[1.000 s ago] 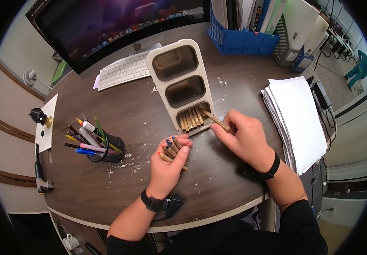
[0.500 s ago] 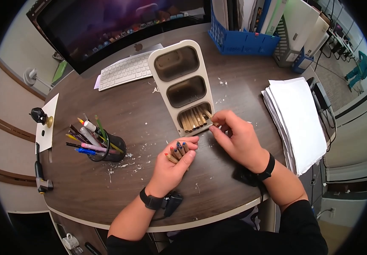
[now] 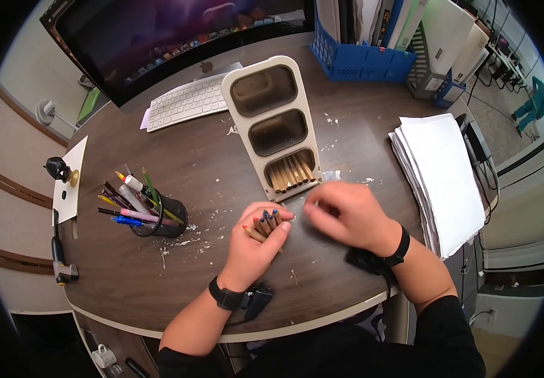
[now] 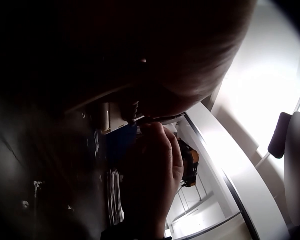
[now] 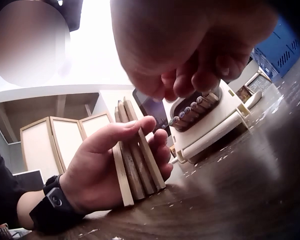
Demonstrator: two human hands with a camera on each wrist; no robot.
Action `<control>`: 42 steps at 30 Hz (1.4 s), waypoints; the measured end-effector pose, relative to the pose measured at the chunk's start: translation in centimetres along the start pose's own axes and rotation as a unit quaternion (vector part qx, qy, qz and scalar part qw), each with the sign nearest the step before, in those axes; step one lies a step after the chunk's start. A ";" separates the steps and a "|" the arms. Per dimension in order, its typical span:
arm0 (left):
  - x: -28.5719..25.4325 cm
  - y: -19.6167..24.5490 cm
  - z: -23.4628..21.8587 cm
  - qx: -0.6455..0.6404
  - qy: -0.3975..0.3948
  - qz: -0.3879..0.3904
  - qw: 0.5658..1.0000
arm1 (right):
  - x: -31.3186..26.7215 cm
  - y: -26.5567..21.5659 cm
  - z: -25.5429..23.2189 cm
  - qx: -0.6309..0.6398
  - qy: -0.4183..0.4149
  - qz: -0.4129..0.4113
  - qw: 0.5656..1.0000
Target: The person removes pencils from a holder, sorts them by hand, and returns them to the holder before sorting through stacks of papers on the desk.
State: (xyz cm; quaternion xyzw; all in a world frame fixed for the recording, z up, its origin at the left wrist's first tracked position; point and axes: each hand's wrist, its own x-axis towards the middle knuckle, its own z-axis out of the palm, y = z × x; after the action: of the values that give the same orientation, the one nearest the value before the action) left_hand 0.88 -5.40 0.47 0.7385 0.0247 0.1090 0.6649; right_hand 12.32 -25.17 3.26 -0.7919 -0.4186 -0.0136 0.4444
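Note:
Several wooden coloured pencils (image 3: 266, 222) with red and blue tips are gripped in the left hand (image 3: 252, 246), just below the holder. In the right wrist view the left hand (image 5: 102, 160) pinches these pencils (image 5: 140, 167) under its thumb. A beige holder (image 3: 260, 120) with three compartments stands in the middle; its lowest compartment has a row of pencils (image 3: 289, 174), their ends toward the person. The right hand (image 3: 351, 213), slightly blurred, is to the right of the left hand, with bent fingers and no pencil seen in it.
A black mesh cup (image 3: 174, 217) of pens stands at the left. Behind are a keyboard (image 3: 187, 103) and a monitor. A paper stack (image 3: 439, 176) lies at the right, a blue file rack (image 3: 370, 62) at the back. White scraps dot the table.
The pencil that the right hand held is now in the lowest compartment with the others. The right hand has let go and drawn back. The left hand has shifted slightly, still gripping its pencils.

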 end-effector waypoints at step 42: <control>-0.2 -0.1 0.3 -0.074 -0.035 -0.019 0.996 | 0.2 -0.8 -0.1 0.283 -0.136 0.252 0.916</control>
State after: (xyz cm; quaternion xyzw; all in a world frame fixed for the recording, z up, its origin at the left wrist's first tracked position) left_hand 0.78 -5.74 0.36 0.6903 0.0074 0.0720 0.7199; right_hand 11.89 -24.90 3.95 -0.7068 -0.2478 0.3252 0.5773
